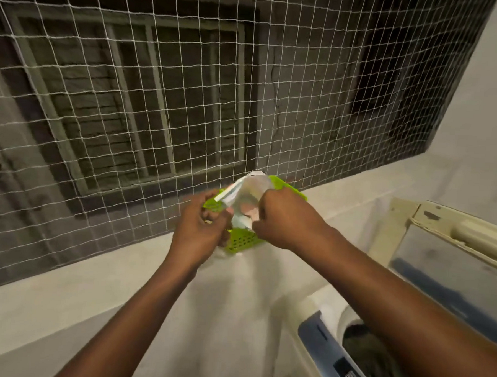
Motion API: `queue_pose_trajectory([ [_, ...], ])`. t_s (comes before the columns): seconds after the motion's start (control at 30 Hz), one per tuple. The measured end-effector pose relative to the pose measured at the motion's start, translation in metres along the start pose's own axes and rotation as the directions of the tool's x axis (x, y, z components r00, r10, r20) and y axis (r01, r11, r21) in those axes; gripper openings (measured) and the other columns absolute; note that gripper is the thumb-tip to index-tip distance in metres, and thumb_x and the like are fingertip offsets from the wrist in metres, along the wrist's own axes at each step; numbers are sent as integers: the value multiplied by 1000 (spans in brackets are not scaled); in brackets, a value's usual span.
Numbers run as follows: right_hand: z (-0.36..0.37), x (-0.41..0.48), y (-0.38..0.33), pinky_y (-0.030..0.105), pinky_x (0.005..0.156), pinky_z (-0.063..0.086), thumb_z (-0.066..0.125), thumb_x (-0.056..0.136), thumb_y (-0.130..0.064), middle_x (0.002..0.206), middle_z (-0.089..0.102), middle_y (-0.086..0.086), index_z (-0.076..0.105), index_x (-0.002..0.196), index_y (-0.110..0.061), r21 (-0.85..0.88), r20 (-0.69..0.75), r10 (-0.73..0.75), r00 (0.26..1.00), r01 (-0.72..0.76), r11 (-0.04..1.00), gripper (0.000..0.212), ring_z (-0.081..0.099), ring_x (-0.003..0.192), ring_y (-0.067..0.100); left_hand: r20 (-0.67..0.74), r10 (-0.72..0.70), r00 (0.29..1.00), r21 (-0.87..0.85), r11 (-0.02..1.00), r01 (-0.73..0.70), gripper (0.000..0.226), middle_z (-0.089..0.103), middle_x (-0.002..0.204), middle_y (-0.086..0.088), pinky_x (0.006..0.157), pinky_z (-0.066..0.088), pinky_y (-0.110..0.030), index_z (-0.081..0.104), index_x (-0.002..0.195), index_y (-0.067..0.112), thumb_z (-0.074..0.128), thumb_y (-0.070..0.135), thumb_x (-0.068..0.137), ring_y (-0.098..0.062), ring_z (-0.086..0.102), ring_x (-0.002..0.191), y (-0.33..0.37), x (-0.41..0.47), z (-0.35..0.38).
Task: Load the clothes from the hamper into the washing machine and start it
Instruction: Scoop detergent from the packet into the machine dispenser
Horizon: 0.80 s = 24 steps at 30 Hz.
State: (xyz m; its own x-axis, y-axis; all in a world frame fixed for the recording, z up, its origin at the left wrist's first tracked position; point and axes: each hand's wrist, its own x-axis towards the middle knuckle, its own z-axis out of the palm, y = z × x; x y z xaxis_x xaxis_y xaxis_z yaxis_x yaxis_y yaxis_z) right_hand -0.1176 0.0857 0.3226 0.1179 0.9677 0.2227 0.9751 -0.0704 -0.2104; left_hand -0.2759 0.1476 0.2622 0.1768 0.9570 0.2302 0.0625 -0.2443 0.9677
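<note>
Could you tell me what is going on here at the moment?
A person stands by an open washing machine with dark clothes already in the drum. Both hands, left and right, grip a shiny pouch over a green basket on the ledge, seemingly pulling it open. The machine's lid is up.

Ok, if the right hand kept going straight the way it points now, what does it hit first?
Probably the silvery pouch that the right hand already grips, with the green basket just beyond and the netting further back. Depth is hard to judge.
</note>
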Motion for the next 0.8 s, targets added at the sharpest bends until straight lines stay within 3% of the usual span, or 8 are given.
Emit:
queue_pose_trajectory([
  [0.13,4,3,-5,30,69,43,69,87,-33,108,69,11,68,103,-15,-65,-11,51,999,-52,997,24,67,100,32,14,4,1000,-23,1000,-4,29,72,95,-30,61,62,-38,66,129,21,66,13,101,-26,68,63,-2,11,-1],
  [0.3,9,12,-9,35,83,48,68,88,-46,121,67,8,64,117,-19,-166,-2,101,995,-100,981,40,66,111,31,-3,7,1000,-90,996,-7,19,70,103,-34,56,61,-27,72,119,15,65,13,101,-23,65,63,-4,24,-4],
  [0.5,14,20,-7,33,77,43,68,87,-44,119,67,6,63,116,-19,-149,49,162,986,-153,977,39,66,110,29,15,62,998,-84,995,-60,18,73,98,-31,60,63,-26,73,115,13,66,7,100,-15,68,58,-6,30,-5],
  [0.6,15,26,-4,31,73,47,72,81,-33,97,65,8,64,89,-19,-19,56,177,983,-176,984,18,67,100,31,5,54,999,-88,995,-53,20,75,93,-28,64,64,-29,74,117,10,67,7,99,-20,68,62,-9,34,-4],
  [0.67,14,29,0,29,66,41,72,80,-28,79,54,7,56,74,-18,30,39,166,985,-167,985,20,64,89,32,2,57,998,-88,994,-57,19,77,87,-21,66,64,-32,75,115,12,67,8,99,-21,69,64,-11,36,-4],
  [0.8,10,28,6,29,63,39,71,88,-25,73,59,8,69,78,-8,124,-3,145,989,-143,982,21,63,82,31,0,76,997,-98,992,-76,17,78,85,-18,69,65,-31,75,107,22,68,9,98,-27,72,69,-10,36,-7],
])
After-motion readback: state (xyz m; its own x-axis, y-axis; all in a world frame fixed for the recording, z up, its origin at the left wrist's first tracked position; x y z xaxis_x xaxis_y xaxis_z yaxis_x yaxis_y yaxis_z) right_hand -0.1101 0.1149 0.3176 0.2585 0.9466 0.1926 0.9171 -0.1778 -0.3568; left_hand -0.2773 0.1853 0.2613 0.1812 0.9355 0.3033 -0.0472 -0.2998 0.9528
